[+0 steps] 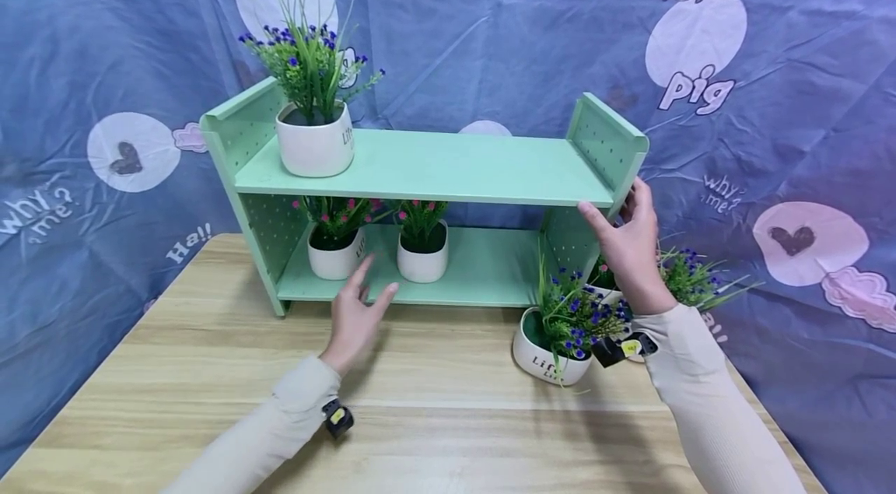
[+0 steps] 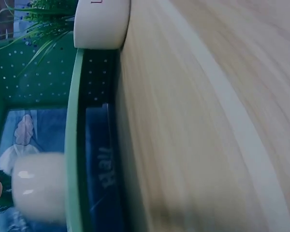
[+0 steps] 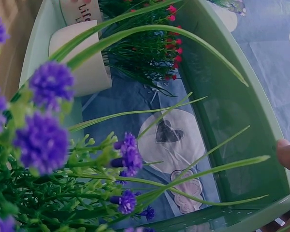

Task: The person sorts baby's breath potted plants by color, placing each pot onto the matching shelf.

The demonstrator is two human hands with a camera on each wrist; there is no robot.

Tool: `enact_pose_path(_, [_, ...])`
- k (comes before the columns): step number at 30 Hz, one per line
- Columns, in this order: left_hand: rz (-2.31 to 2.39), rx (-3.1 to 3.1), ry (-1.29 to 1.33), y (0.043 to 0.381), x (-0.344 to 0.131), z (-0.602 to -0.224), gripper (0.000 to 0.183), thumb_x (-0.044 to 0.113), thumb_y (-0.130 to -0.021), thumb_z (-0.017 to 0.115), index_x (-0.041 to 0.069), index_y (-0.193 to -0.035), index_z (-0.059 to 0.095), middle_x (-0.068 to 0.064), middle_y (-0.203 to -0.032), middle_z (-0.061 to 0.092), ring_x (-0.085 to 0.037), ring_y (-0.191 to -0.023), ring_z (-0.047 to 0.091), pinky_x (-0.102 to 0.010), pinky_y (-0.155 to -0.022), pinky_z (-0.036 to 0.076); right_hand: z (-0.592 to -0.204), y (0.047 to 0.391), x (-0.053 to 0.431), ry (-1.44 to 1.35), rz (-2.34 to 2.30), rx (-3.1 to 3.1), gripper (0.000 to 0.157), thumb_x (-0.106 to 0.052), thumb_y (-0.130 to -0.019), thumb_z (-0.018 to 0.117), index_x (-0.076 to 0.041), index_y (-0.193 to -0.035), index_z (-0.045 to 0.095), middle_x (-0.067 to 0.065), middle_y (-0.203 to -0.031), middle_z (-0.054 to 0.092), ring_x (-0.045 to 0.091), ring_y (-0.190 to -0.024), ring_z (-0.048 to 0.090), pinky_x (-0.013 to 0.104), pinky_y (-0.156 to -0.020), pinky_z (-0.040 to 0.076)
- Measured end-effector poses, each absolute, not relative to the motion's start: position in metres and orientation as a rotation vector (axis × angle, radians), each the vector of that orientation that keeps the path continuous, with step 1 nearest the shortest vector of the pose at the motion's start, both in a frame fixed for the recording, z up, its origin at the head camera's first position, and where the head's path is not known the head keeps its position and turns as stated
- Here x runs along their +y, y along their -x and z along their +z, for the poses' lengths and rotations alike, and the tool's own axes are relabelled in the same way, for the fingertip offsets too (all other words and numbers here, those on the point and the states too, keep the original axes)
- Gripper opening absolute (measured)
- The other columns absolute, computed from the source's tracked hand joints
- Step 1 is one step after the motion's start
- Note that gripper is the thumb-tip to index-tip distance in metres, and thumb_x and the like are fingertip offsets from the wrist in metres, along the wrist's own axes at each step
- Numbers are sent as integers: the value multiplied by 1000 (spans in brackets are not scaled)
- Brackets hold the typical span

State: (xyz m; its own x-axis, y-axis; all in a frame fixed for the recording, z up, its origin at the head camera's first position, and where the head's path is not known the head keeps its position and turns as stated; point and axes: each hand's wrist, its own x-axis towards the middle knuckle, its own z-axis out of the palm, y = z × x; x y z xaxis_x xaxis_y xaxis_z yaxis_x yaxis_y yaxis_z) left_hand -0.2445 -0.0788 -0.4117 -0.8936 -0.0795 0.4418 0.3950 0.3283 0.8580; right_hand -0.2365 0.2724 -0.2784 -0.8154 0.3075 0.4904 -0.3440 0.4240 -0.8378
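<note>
A mint-green two-tier shelf stands on the wooden table. My right hand grips its right side panel, thumb at the front edge and the other fingers round the outer side. My left hand, fingers apart and holding nothing, is in front of the lower board. Behind it on that board are two white pots with pink flowers, one at the left and one nearer the middle. A white pot with blue-purple flowers sits at the left end of the top board.
Below my right hand, a white "Life" pot with purple flowers stands on the table. More potted plants are beyond it, partly hidden by my right arm. A blue printed cloth hangs behind the shelf.
</note>
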Motion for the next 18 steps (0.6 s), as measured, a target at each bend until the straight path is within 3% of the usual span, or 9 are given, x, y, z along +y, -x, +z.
enact_pose_path(5, [-1417, -2150, 315, 232, -115, -394, 67, 14, -85, 74, 2, -142, 43, -16, -149, 39, -28, -138, 35, -38, -109, 35, -278, 236, 272, -27, 1411, -2087, 72, -18, -90, 68, -20, -149, 26, 9, -145, 42, 26, -132, 42, 43, -104, 42])
enact_pose_path(10, [-1426, -2049, 261, 224, -144, -371, 72, 8, -84, 74, 11, -147, 38, -7, -152, 35, -20, -140, 32, -29, -110, 32, -278, 236, 273, -21, 1406, -2084, 72, -18, -90, 68, -21, -149, 27, 9, -144, 43, 25, -132, 43, 42, -104, 42])
enact_pose_path(15, [-1437, -1876, 203, 227, -170, -351, 83, -1, -81, 73, 12, -150, 28, -6, -155, 30, -17, -142, 27, -34, -112, 31, -278, 237, 272, -21, 1416, -2086, 73, -17, -90, 68, -21, -149, 26, 9, -145, 42, 25, -131, 43, 42, -104, 43])
enact_pose_path(18, [-1410, -1822, 167, 235, -185, -339, 83, 3, -81, 75, 10, -150, 29, -6, -155, 28, -16, -142, 25, -35, -114, 27, -278, 237, 272, -25, 1421, -2085, 73, -17, -90, 68, -20, -149, 26, 10, -145, 42, 26, -131, 42, 42, -104, 43])
